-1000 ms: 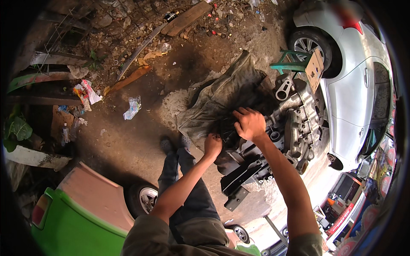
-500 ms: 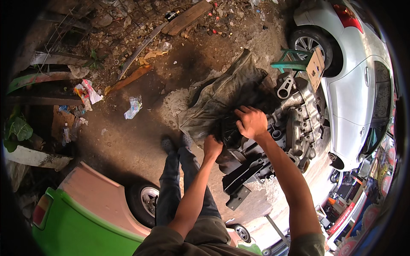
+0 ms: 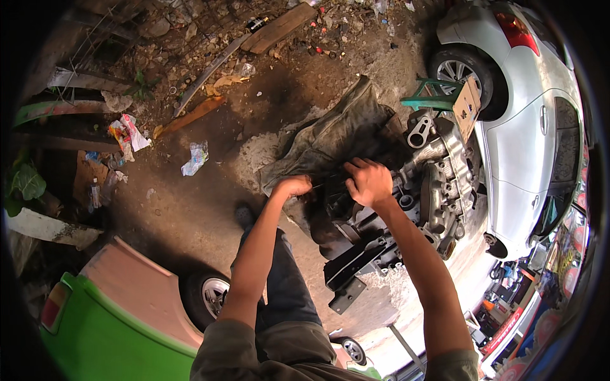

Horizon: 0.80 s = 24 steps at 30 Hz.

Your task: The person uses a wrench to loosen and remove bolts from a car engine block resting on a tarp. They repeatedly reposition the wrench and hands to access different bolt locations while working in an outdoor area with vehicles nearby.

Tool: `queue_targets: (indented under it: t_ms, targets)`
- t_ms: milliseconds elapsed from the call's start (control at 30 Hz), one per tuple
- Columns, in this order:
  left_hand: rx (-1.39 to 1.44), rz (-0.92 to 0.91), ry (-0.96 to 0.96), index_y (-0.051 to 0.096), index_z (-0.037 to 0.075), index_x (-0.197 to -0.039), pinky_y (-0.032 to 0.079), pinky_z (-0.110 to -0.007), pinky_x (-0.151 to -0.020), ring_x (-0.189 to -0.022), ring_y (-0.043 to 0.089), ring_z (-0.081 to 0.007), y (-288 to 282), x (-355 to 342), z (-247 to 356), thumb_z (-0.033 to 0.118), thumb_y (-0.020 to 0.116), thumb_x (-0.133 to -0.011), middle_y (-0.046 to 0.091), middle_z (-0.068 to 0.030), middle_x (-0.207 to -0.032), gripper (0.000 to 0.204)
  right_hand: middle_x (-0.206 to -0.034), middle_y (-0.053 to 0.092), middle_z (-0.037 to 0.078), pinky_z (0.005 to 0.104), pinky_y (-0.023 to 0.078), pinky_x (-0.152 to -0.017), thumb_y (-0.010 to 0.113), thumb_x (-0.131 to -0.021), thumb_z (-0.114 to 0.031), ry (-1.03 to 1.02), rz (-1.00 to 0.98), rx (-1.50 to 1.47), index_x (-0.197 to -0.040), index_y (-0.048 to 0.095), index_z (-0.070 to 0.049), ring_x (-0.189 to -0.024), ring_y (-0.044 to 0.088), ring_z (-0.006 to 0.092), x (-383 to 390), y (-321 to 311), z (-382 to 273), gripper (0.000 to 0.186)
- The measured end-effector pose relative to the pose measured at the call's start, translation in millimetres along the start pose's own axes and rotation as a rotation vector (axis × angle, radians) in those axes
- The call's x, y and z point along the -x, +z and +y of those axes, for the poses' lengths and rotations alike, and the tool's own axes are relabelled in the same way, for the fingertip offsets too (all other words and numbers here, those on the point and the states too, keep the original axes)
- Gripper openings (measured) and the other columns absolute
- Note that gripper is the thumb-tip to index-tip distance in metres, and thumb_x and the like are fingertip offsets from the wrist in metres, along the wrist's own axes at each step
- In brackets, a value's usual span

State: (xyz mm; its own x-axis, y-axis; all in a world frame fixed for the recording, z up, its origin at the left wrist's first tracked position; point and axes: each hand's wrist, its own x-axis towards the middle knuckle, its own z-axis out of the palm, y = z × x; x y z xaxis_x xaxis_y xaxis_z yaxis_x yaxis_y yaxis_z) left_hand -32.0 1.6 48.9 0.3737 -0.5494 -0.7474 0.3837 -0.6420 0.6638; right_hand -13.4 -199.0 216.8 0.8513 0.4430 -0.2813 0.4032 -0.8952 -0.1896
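Observation:
A metal engine lies on the ground to the right of centre, its near side dark and greasy. My right hand is over its dark left part, the fingers bent and pressed down; what they grip is lost in shadow. To the left, my left hand is closed at the engine's shaded edge. Something thin and dark seems to come out of that fist, too dim to name. Beneath and beyond the hands spreads a crumpled, grimy cloth. A dark bracket juts from the engine's near end.
A silver car is parked at the right, with a green stool and cardboard beside it. A green and pink car body stands near left. Wooden planks and litter lie on the dirt farther off.
My left hand has moved left and a little away from me, apart from the right hand. The right hand stays on the engine with a slight shift left. My body has shifted a little.

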Motion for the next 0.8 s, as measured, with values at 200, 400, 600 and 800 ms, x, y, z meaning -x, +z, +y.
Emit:
queue_targets:
  t_ms: [200,400,600,800]
  targets:
    - [0.019,-0.123,-0.106,0.066,0.003,-0.076,0.033,-0.037,-0.042,-0.047,0.047,-0.0163,-17,-35,7,0.018,0.056,-0.088,0.058,-0.0071,-0.063,0.023,-0.097,0.067,0.009,0.044,0.055,-0.076,0.063,-0.077,-0.029,0.009,-0.018,0.005,-0.104,0.071,-0.012,-0.091,0.066,0.031,0,-1,-1,0.032]
    - [0.692,-0.51,-0.284,0.064,0.008,-0.102,0.018,-0.024,-0.039,-0.045,0.024,-0.0053,-32,-45,-10,0.002,0.048,-0.096,0.036,0.0065,-0.059,0.018,-0.097,0.067,0.009,0.0437,0.055,-0.076,0.063,-0.077,-0.029,-0.006,0.002,-0.003,-0.102,0.071,-0.011,-0.091,0.066,0.0311,0,0,0,0.032]
    - [0.634,-0.766,-0.273,0.054,0.013,-0.086,0.017,-0.024,-0.04,-0.045,0.021,-0.0053,-54,-54,-4,0.007,0.046,-0.1,0.029,0.0088,-0.059,0.018,-0.096,0.067,0.01,0.0434,0.055,-0.076,0.064,-0.076,-0.029,-0.006,0.011,-0.014,-0.101,0.071,-0.011,-0.091,0.067,0.031,0,0,0,0.031]
    - [0.38,-0.752,-0.344,0.052,0.015,-0.084,0.016,-0.022,-0.04,-0.046,0.021,-0.0051,-61,-60,15,0.011,0.047,-0.102,0.027,0.009,-0.059,0.018,-0.097,0.067,0.01,0.0437,0.055,-0.076,0.064,-0.076,-0.029,-0.009,-0.001,-0.032,-0.101,0.071,-0.011,-0.089,0.067,0.0314,-1,0,1,0.031]
